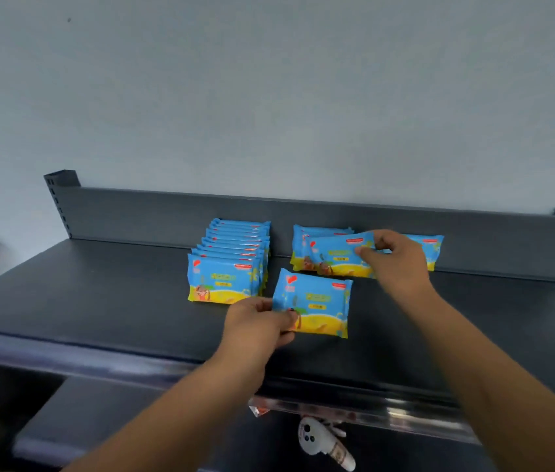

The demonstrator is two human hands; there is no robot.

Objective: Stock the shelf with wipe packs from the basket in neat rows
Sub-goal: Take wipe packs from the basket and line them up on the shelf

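Shelf (99, 301), dark grey, low back panel (167, 212).

Left row (232, 264): about ten wipe packs standing upright, front to back. Their edges overlap, so the exact count is uncertain.

Right group (303, 243): two or three packs upright against the back panel, count unclear.

Right hand (395, 257): thumb and fingers pinch the top edge of a tilted pack (337, 257) in front of that group. The hand hides most of one further pack (434, 247) behind it.

Left hand (255, 321): fingers curled round the lower left corner of a single pack (317, 308), mid-shelf, apart from both rows.

White handheld device (320, 441) hangs below the shelf's front edge.
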